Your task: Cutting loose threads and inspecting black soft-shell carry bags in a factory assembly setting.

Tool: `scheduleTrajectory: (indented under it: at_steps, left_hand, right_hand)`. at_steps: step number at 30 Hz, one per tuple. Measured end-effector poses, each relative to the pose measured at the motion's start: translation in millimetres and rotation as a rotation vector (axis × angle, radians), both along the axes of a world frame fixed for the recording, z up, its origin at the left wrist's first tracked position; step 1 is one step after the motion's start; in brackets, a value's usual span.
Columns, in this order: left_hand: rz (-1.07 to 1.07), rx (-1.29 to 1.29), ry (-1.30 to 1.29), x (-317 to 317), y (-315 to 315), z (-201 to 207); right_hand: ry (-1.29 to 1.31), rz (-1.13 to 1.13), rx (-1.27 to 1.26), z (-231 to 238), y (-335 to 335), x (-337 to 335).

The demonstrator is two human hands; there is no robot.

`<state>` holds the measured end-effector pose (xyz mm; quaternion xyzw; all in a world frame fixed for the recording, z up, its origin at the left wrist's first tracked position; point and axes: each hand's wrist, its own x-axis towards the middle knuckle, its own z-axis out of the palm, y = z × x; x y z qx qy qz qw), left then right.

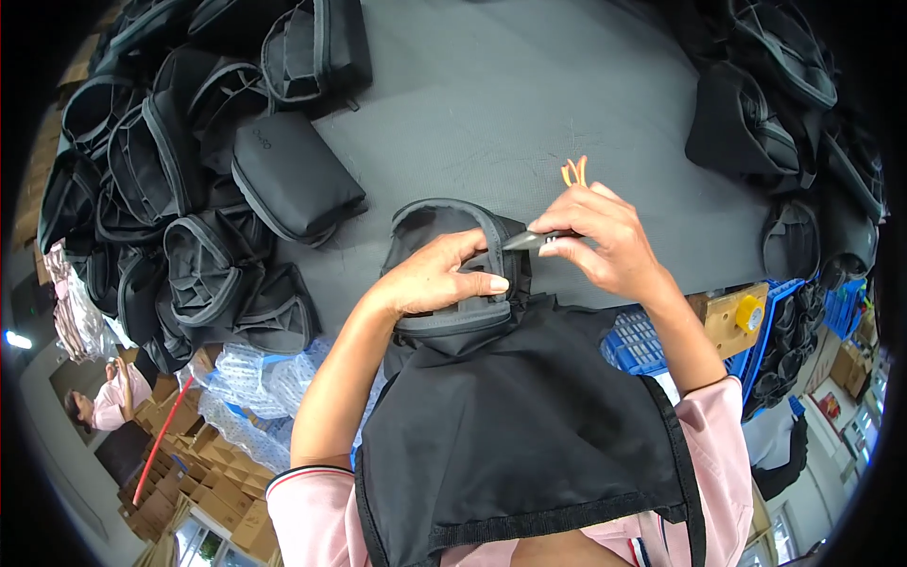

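Note:
A small black zip pouch [442, 326] with a grey zipper edge is in front of me, its lid up. My left hand [430, 279] grips its rim; the fingers reach into the opening and the thumb presses near the zipper. My right hand [605, 241] pinches a grey pointed metal tool [522, 242], its tip touching or very close to the pouch's right edge. Two orange prongs [574, 172] stick up behind the right fingers; whether they belong to the tool I cannot tell. The pouch's inside is partly hidden by my left hand.
Several black pouches [293, 180] are heaped on the left of the grey table [529, 104], others [742, 123] at the right. Blue crates [635, 342] and a yellow tape roll [749, 314] are at the right. Clear plastic wrap [255, 387] and cardboard boxes [222, 472] lie lower left.

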<state>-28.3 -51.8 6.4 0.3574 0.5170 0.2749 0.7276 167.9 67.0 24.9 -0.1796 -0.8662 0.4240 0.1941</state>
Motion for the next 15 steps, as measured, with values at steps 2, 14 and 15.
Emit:
scheduleTrajectory:
  at_steps: [2,14,15]
  left_hand:
    - [-0.022,0.04,0.053,0.5,0.4,-2.8]
    - [-0.018,-0.004,0.031,2.2,6.7,-2.6]
    - [-0.019,-0.002,0.031,2.2,6.8,-3.6]
  right_hand:
    - [0.037,-0.101,-0.049,-3.5,-9.9,0.2]
    - [0.054,-0.247,0.16,-15.2,-45.0,7.0]
    - [0.07,-0.268,0.144,-17.8,-47.3,7.1]
